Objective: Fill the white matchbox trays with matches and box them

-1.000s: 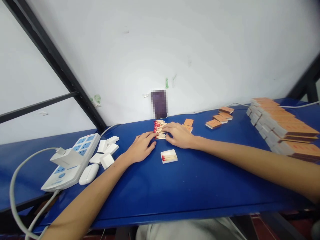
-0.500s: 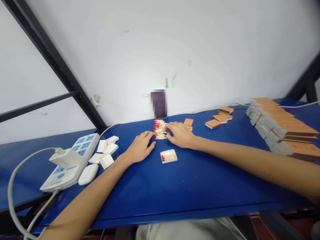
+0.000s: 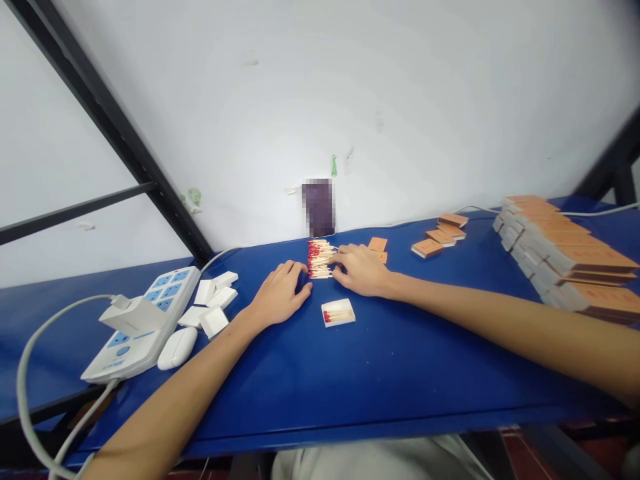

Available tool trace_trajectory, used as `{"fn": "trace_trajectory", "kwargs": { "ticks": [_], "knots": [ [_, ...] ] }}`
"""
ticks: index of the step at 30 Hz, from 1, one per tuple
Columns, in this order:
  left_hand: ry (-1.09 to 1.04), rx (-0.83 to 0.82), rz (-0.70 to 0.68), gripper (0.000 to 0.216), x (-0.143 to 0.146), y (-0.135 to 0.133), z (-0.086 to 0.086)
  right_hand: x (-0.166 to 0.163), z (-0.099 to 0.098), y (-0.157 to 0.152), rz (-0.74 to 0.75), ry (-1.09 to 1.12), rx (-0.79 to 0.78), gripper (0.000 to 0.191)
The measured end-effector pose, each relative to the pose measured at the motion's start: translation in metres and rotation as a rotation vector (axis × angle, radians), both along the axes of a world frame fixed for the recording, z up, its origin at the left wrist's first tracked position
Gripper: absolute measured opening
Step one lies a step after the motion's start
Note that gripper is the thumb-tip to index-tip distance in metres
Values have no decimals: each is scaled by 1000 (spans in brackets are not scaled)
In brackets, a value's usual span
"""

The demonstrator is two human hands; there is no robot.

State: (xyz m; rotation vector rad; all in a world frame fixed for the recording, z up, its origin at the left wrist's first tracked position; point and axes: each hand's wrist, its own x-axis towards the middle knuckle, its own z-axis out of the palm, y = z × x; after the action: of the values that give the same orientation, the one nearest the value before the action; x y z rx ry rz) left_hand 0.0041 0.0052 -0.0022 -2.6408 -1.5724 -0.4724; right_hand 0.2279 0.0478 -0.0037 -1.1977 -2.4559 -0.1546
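Note:
A pile of red-tipped matches (image 3: 321, 259) lies on the blue table, heads toward the left. Beside the heads rests my left hand (image 3: 281, 292), thumb and fingers apart with nothing held. From the right, my right hand (image 3: 361, 268) touches the plain ends of the matches with its fingertips; thumb and index finger are spread, not closed on any match. In front of the pile, between my forearms, is a white matchbox tray (image 3: 349, 321) with several matches lying in it. Two orange matchbox covers (image 3: 378, 244) sit just behind my right hand, one partly hidden by it.
Several white empty trays (image 3: 214, 321), a white earbud case (image 3: 177, 348) and a power strip (image 3: 170, 297) with a plugged charger are at left. Loose orange matchboxes (image 3: 427, 249) and a large matchbox stack (image 3: 575, 260) stand at right. A pixelated dark object (image 3: 319, 208) leans on the wall.
My left fingertips have drawn slightly back from the match heads. My right hand has barely moved, and the tray with matches stays put.

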Motion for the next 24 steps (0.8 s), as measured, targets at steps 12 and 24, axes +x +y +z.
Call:
{"fn": "trace_trajectory", "kwargs": {
  "ticks": [12,24],
  "knots": [
    [46,-7,-49,39,-2,1,0,2,-2,1,190,99,-18,24],
    [57,-14,-49,43,-4,3,-2,2,-2,1,134,66,-16,29]
  ]
}}
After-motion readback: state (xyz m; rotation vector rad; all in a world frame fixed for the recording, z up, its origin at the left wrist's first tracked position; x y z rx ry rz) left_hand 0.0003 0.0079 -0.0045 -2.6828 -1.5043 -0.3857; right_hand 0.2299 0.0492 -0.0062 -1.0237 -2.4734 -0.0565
